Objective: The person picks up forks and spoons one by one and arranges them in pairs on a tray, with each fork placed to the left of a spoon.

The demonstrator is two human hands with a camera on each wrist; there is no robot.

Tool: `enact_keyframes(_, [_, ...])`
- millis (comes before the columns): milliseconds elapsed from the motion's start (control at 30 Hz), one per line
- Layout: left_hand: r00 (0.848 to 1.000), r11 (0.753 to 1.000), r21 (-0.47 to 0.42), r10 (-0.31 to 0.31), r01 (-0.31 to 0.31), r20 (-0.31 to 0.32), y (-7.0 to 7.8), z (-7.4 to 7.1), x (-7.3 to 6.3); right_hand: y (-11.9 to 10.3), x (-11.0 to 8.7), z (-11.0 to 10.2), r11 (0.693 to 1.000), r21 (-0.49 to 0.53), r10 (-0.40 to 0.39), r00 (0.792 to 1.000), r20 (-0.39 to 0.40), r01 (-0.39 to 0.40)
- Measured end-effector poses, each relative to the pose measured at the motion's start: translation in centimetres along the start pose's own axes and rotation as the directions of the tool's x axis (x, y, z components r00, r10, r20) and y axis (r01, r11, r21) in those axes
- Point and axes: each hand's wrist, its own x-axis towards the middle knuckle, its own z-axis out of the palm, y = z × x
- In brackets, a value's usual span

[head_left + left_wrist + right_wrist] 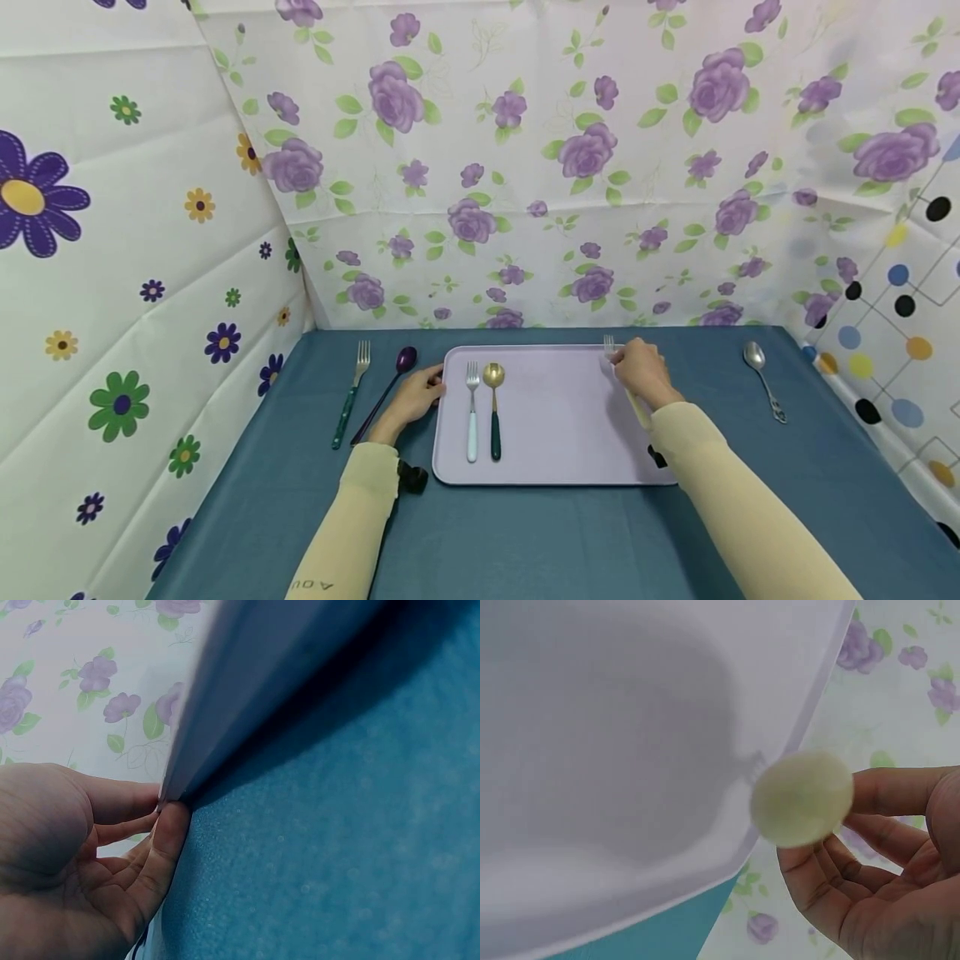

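A pale lilac tray (pixel 555 417) lies on the blue cloth. My left hand (pixel 416 395) pinches its left rim between thumb and fingers, as the left wrist view shows of the tray's edge (pixel 202 727). Over the tray's right side, my right hand (pixel 643 371) grips a fork (pixel 609 342) with a pale yellow handle, its tines pointing to the back. That handle's rounded end (pixel 802 799) faces the right wrist camera. On the tray's left part, a fork with a light-blue handle (pixel 472 412) lies beside a gold spoon with a dark green handle (pixel 494 412).
Left of the tray lie a green-handled fork (pixel 350 396) and a dark purple spoon (pixel 405 360), the latter close to my left hand. A silver spoon (pixel 756 358) rests at the far right. Flowered cloth walls (pixel 525 183) stand behind and at both sides.
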Motion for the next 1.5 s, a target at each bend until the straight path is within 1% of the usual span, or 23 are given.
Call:
enact_keyframes(100, [1.0,1.0,0.003,0.003,-0.003,-0.002,0.0,0.0,0.0,-0.5,-0.1,0.4,1.0,-0.004,-0.01,1.0,-0.013,0.01])
enact_keyframes(333, [1.0,1.0,0.001,-0.007,0.007,-0.001,0.2,0.0,0.0,-1.2,-0.2,1.1,1.0,-0.004,-0.014,1.0,0.004,0.014])
enact_keyframes(467, [1.0,1.0,0.002,-0.011,0.011,-0.001,0.3,0.0,0.0,-1.6,-0.2,1.3,1.0,-0.004,-0.02,1.0,0.0,0.02])
enact_keyframes(567, [1.0,1.0,0.002,-0.013,0.013,0.0,0.4,-0.1,0.0,-1.8,-0.2,1.4,0.999,-0.008,-0.051,0.999,-0.006,0.051])
enact_keyframes(700, [1.0,1.0,-0.001,-0.019,0.019,0.002,0.5,-0.1,-0.2,-2.2,-0.3,1.8,0.993,-0.049,-0.104,0.994,-0.018,0.103])
enact_keyframes(767, [1.0,1.0,-0.003,-0.019,0.019,0.002,0.4,-0.1,-0.2,-2.5,-0.4,2.0,0.991,-0.064,-0.119,0.992,-0.028,0.117])
enact_keyframes(933, [1.0,1.0,-0.01,-0.019,0.019,0.002,0.4,-0.1,-0.3,-3.4,-0.5,2.6,0.994,-0.013,-0.105,0.994,-0.04,0.104])
enact_keyframes(1033, [1.0,1.0,-0.01,-0.017,0.017,0.002,0.3,-0.1,-0.3,-3.9,-0.5,3.0,0.994,0.006,-0.111,0.993,-0.046,0.112])
enact_keyframes(1167, [1.0,1.0,-0.009,-0.015,0.015,0.003,0.3,0.0,-0.3,-4.6,-0.7,3.5,0.992,0.008,-0.129,0.991,-0.042,0.13])
enact_keyframes(1500, [1.0,1.0,0.009,-0.016,0.016,-0.004,0.3,0.0,-0.3,-6.0,-0.9,4.3,0.994,0.003,-0.107,0.994,-0.011,0.107])
